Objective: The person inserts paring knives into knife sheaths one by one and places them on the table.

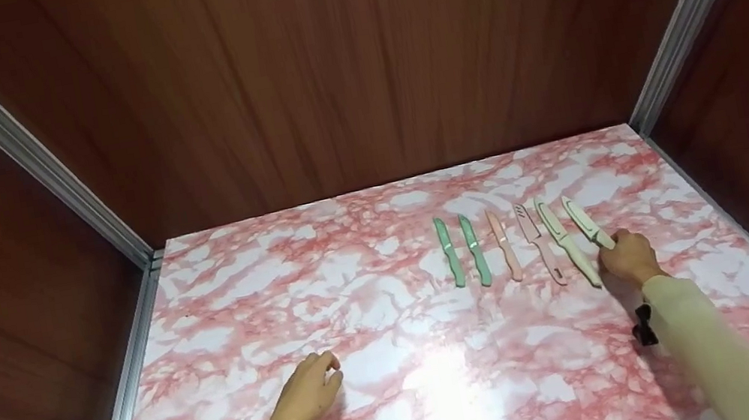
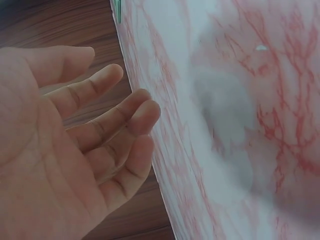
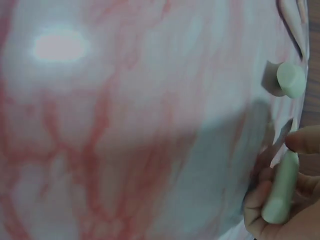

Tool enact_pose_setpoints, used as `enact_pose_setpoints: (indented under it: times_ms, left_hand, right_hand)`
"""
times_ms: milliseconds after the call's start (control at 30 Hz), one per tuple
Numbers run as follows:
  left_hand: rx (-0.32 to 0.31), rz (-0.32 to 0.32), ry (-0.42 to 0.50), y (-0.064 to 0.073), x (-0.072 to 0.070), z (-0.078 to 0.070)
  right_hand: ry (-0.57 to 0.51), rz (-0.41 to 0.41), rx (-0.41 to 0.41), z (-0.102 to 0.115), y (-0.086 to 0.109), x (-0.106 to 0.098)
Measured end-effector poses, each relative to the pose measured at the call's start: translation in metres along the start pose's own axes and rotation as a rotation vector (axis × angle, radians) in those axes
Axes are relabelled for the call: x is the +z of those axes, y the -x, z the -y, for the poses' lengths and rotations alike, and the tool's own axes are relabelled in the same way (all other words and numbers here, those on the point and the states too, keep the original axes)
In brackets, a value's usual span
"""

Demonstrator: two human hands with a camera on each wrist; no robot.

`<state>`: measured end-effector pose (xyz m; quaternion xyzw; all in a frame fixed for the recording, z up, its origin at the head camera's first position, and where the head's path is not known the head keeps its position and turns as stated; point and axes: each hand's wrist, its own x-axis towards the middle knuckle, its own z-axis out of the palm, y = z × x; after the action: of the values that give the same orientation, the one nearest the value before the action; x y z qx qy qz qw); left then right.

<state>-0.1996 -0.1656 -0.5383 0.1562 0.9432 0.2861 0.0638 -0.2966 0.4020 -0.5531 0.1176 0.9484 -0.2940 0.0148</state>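
Observation:
At the right end of a row of sheathed knives, my right hand grips the handle of a pale green knife. In the right wrist view, thumb and fingers wrap that handle. Just left of it lies a longer pale green knife, its handle end toward me. Further left come a pink knife with a broad blade cover, a peach knife and two green knives, one beside the other. My left hand hovers at the lower left, fingers loosely bent, holding nothing.
The table has a red-and-white marbled top with a bright glare patch near its front middle. Dark wood panels stand behind it and on both sides, joined by metal corner strips.

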Motion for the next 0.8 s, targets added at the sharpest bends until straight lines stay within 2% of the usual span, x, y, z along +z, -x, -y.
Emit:
enact_pose_setpoints:
  times_ms: [300,433,800]
  left_hand:
    - [0.010,0.024,-0.005,-0.0004,-0.0007,-0.0023]
    - [-0.017,0.047,0.007,0.0010,-0.0012,-0.0026]
    - [-0.007,0.049,0.004,-0.0044,-0.0023,-0.0089]
  right_hand:
    - [0.113,0.010,-0.010,-0.0021,-0.0063,-0.0050]
    - [0.109,0.011,-0.015,-0.0036,-0.0078,-0.0030]
    - [0.112,0.007,-0.035,0.0038,-0.0053,-0.0039]
